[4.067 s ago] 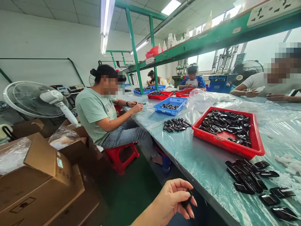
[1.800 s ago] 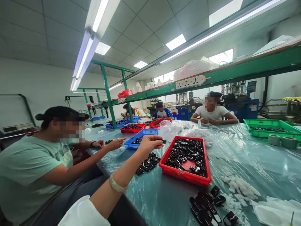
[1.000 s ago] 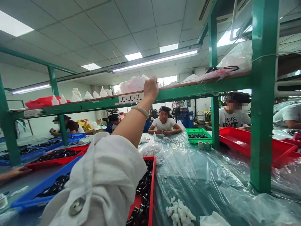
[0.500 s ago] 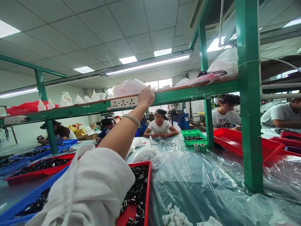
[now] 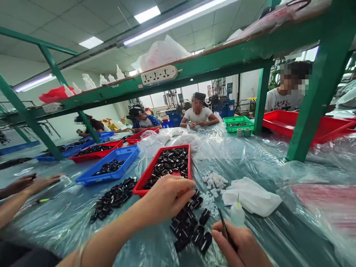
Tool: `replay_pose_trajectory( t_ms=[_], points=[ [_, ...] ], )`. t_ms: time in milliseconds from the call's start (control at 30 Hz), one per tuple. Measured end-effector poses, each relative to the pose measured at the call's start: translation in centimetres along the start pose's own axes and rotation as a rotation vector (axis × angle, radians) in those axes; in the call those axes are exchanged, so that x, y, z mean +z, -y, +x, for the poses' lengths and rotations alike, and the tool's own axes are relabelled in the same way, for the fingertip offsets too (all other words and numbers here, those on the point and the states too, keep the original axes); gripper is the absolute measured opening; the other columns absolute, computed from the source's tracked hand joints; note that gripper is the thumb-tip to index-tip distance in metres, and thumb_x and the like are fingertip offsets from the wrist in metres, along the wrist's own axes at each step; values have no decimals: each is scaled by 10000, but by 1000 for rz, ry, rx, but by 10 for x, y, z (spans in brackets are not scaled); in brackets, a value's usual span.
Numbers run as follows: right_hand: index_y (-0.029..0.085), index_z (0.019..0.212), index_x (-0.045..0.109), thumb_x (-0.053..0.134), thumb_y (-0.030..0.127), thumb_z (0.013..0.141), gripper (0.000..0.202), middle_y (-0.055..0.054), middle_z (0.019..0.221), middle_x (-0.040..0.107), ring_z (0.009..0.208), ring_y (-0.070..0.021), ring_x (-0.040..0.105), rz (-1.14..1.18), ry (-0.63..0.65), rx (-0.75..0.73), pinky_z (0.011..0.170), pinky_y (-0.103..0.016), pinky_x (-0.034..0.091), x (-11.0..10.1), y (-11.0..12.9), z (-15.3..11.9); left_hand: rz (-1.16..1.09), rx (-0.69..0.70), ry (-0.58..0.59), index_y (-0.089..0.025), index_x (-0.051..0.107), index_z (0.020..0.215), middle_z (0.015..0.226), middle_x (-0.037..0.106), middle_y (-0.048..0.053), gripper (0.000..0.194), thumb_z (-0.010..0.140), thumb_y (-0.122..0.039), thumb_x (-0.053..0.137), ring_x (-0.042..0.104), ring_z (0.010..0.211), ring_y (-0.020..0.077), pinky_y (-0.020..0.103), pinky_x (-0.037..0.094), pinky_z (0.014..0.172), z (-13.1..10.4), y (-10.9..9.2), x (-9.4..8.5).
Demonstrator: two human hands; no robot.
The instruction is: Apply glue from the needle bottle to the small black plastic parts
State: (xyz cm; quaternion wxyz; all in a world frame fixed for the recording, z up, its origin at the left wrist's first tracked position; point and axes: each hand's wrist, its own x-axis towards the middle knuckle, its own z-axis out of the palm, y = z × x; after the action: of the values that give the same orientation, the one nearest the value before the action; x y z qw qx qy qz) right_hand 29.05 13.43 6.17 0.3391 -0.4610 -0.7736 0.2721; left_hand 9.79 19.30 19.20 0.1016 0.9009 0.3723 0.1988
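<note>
Left hand [image 5: 167, 196] curls loosely over small glossy black plastic clips [image 5: 191, 228] heaped on film-covered worktop [image 5: 258, 163], grip w/ nothing clearly pinched; right hand [image 5: 239, 246] closed on thin tweezers [image 5: 224, 228]; clips look light, stiff, slippery, best nipped by edges; red tray [image 5: 144, 180] crowds left, glue bottle [image 5: 237, 214] right.
</note>
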Motion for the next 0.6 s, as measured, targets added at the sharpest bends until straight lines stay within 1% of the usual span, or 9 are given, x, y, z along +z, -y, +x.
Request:
replay_pose_trajectory(
  t_ms=[67,100,167,233,300,400,500,533,600],
  points=[
    [170,887,566,331,374,968,321,5,581,532,552,-176,554,-85,22,45,533,-265,356,3,-3,-1,-103,-120,47,-212,715,905,664,653,29,231,844,-281,504,538,555,125,218,366,554,-28,12,24],
    [169,895,565,329,363,955,311,-5,575,536,543,-192,556,-133,30,73,526,-276,336,5,-3,-2,-133,-163,65,-190,715,883,663,647,31,234,845,-265,497,531,558,121,216,358,549,-38,17,36],
    [159,929,570,352,315,929,268,-37,606,568,583,-238,580,-231,66,125,550,-296,321,7,-4,-4,-167,-206,97,-156,710,843,677,637,38,247,849,-235,476,522,575,114,214,348,549,-51,23,55],
    [149,938,576,397,254,904,211,-71,647,600,649,-290,605,-325,113,170,562,-308,303,7,-3,-6,-199,-208,133,-141,703,816,706,626,40,240,846,-219,478,509,586,103,209,340,547,-58,23,69],
    [152,935,575,438,216,897,156,-84,680,619,703,-318,617,-404,155,199,572,-309,295,7,-3,-7,-240,-191,175,-144,698,808,725,608,30,202,829,-221,513,492,589,90,204,332,544,-60,16,77],
    [166,930,564,482,199,908,91,-74,715,633,748,-311,627,-485,200,224,577,-302,294,6,-4,-6,-269,-140,285,-170,684,830,734,577,3,153,800,-289,593,494,617,88,207,352,604,-60,1,81],
    [169,918,551,498,183,911,55,-75,737,637,746,-306,634,-553,214,246,557,-299,276,6,-7,-4,-212,-98,440,-192,648,904,807,589,5,273,735,-405,673,535,715,128,231,368,674,-63,-12,88],
    [170,912,547,503,176,910,45,-77,739,635,739,-305,636,-571,214,251,550,-300,268,6,-8,-4,-174,-100,479,-193,632,908,842,596,13,277,728,-399,678,543,742,143,238,368,672,-64,-14,91],
    [173,897,541,518,162,901,26,-71,729,629,717,-300,637,-597,219,251,536,-299,254,7,-9,-4,-113,-120,530,-194,597,884,891,598,22,183,751,-312,644,550,780,159,242,365,666,-67,-15,100]
  ],
)
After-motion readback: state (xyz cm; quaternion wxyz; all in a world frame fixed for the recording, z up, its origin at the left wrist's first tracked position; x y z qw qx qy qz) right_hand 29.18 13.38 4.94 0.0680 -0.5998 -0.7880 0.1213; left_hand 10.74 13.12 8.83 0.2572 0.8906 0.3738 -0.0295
